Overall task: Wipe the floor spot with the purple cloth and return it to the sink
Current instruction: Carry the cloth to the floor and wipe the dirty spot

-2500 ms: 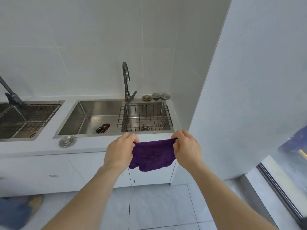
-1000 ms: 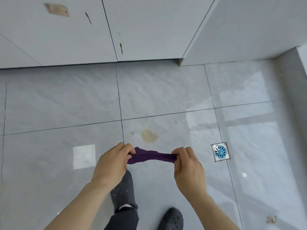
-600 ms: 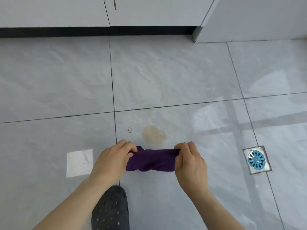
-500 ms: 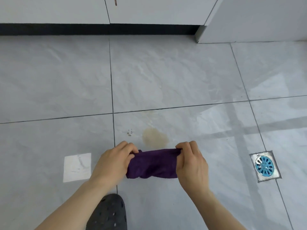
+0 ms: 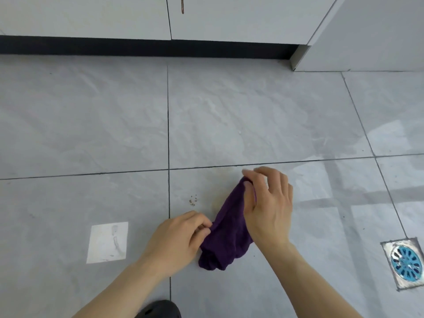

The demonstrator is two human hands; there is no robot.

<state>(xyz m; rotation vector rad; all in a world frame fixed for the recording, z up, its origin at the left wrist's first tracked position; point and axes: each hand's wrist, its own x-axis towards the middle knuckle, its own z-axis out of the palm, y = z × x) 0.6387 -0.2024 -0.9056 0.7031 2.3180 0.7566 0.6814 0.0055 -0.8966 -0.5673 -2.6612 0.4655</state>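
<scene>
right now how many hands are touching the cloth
2. The left hand pinches the near left edge of the crumpled purple cloth; the right hand grips its far end, low over the grey tiled floor.

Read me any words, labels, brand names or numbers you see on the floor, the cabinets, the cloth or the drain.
None: there is no readable text in this view.
Purple cloth: plain, no tag or label showing.
Floor drain: blue slotted cover, no lettering visible.
Cabinet doors: blank, only a brown streak.
White patch on the floor: smudges, no writing.
</scene>
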